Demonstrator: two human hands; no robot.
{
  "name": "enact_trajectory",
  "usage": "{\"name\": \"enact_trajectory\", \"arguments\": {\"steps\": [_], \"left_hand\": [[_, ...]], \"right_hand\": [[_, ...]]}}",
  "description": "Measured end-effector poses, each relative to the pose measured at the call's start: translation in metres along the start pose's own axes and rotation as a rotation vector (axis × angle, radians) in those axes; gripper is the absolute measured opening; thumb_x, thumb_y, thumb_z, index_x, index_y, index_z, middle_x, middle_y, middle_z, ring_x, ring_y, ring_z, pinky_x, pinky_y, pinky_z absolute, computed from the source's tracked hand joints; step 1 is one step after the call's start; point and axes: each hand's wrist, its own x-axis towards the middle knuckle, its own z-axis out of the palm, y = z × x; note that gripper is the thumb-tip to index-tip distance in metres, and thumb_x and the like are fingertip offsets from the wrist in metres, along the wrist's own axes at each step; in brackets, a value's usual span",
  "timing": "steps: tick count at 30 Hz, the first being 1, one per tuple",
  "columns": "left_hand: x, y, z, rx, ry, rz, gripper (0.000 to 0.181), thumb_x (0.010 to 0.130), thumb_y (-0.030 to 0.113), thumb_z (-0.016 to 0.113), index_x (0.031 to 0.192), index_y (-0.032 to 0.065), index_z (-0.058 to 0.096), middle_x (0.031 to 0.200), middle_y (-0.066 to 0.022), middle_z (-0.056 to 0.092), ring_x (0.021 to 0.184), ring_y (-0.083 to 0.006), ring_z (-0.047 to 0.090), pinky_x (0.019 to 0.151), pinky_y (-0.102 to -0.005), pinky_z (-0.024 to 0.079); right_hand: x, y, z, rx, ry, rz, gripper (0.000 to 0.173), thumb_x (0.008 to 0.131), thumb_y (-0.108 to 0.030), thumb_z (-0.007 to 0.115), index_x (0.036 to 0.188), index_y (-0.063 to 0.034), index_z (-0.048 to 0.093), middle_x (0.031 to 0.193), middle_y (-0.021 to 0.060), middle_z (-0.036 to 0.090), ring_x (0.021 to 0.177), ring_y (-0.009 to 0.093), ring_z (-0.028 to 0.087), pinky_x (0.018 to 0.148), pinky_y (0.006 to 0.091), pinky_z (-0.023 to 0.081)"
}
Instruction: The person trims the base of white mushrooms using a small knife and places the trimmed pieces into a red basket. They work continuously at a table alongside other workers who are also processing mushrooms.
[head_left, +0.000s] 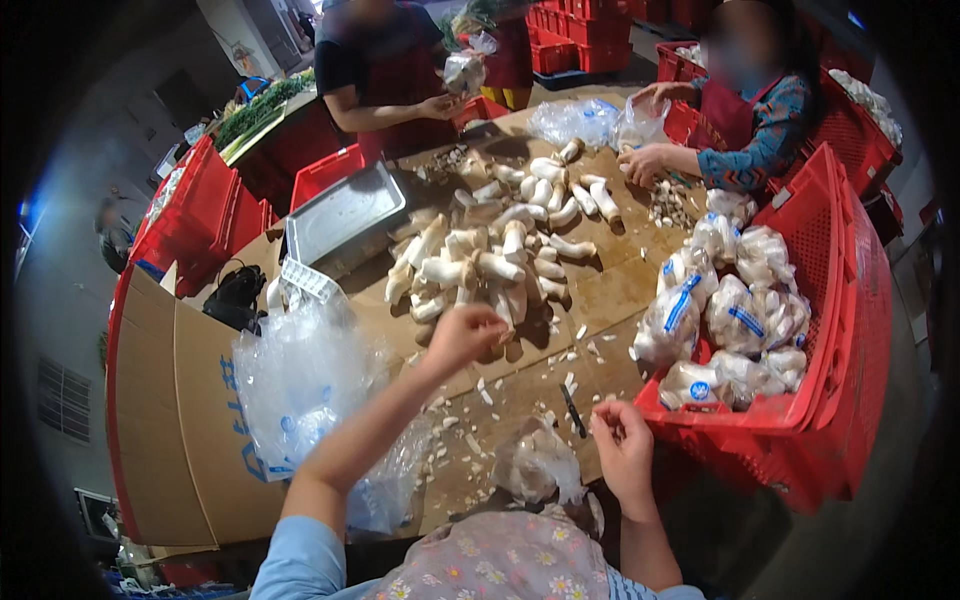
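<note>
My left hand (469, 334) reaches to the near edge of a heap of king oyster mushrooms (450, 270), its fingertips bent beside a white stem. Whether the fingers grip that stem is hidden. My right hand (621, 439) hovers at the table's near right side, fingers curled, and the inside of the palm cannot be made out. Left of it lies a black-handled knife (572, 411). A clear plastic bag of mushrooms (534, 461) rests in front of me, close to my flowered apron (495, 555).
On the right stands a red crate (840, 405) with several bagged mushroom packs (739, 315). Clear bags (300, 375) are stacked at left, beyond them a metal tray (345, 217). Trimmings (480, 390) litter the cardboard tabletop (615, 292). Two people work across the table, one holding a bag (645, 120).
</note>
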Motion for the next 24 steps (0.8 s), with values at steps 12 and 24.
{"name": "enact_trajectory", "arguments": {"steps": [12, 24], "left_hand": [[0.263, -0.026, -0.127, -0.563, 0.576, 0.041, 0.035, 0.088, 0.008, 0.055, 0.121, 0.0018, 0.046, 0.111, -0.012, 0.055, 0.085, -0.0197, 0.063, 0.067, -0.0278, 0.053], [0.029, -0.044, -0.022, -0.141, -0.199, 0.218, 0.031, 0.081, 0.018, 0.066, 0.109, 0.0059, 0.058, 0.103, -0.0034, 0.06, 0.089, -0.0129, 0.056, 0.077, -0.0279, 0.047]], "right_hand": [[-0.021, 0.031, -0.005, -0.099, 0.069, 0.216, 0.01, 0.082, -0.002, 0.06, 0.091, 0.0, 0.057, 0.076, -0.0001, 0.057, 0.063, 0.003, 0.049, 0.055, 0.0182, 0.041], [-0.029, 0.078, -0.015, -0.545, -0.643, 0.024, 0.064, 0.072, -0.024, 0.073, 0.127, -0.0071, 0.045, 0.117, 0.02, 0.047, 0.107, 0.034, 0.05, 0.091, 0.0383, 0.042]]}}
